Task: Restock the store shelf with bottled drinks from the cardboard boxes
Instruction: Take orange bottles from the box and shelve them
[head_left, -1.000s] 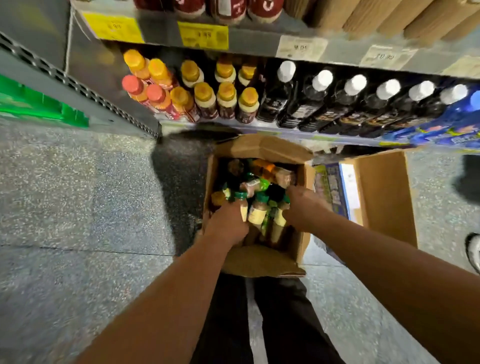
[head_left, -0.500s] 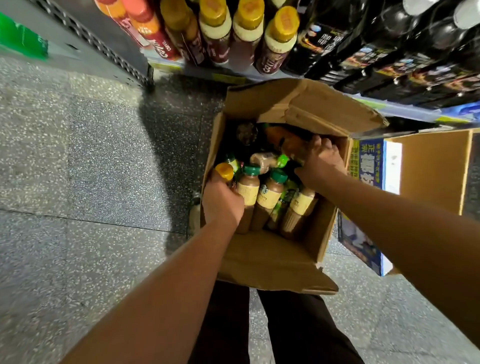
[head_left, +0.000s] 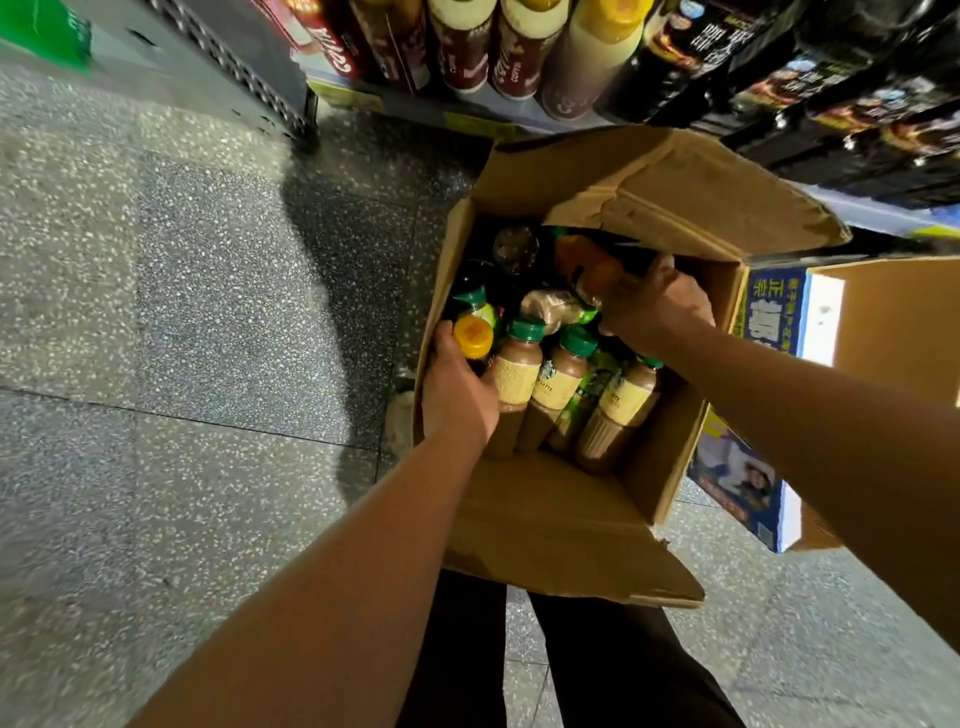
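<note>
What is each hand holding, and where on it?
The left hand grips the yellow-capped bottle round its body, below the cap. The right hand grips an orange bottle by one end.

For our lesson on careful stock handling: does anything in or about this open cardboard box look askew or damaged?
Yes. The far flap of the cardboard box is creased and ragged along its edge. One green-capped bottle lies on its side beside the standing latte bottles.

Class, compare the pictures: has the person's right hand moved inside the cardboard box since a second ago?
Yes. Against the cardboard box, the right hand moved away from the person, toward the box's far side, where it grips an orange bottle.
</note>
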